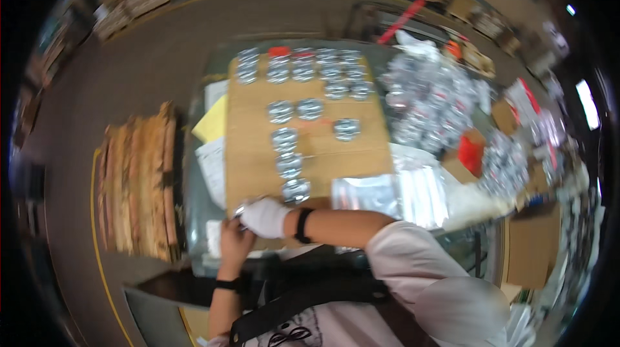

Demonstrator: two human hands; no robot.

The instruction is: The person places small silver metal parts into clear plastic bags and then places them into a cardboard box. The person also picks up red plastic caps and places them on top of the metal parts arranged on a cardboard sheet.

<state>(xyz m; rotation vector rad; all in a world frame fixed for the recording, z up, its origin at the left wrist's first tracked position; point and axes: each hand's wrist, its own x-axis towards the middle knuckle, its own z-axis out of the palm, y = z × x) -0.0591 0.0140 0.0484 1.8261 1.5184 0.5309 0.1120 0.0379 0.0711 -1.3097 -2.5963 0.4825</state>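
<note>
My left hand (237, 241), bare, and my right hand (265, 217), in a white glove, meet at the near left corner of a brown cardboard sheet (252, 160). Between their fingers a shiny round metal part (240, 210) partly shows; the fingers look closed around it, though blur and the glove hide the exact grip. Just beyond the right hand lies a similar silvery part (296, 189), at the near end of a short column of them. A lone one (347, 129) sits farther right, and several more (303, 67) stand in rows along the far edge.
Right of the sheet, a big heap of clear-wrapped shiny parts (426, 102) covers the table. Flat plastic bags (367, 194) lie near my right arm. Papers and a yellow sheet (212, 121) line the left edge. A wooden pallet (139, 185) stands on the floor at left.
</note>
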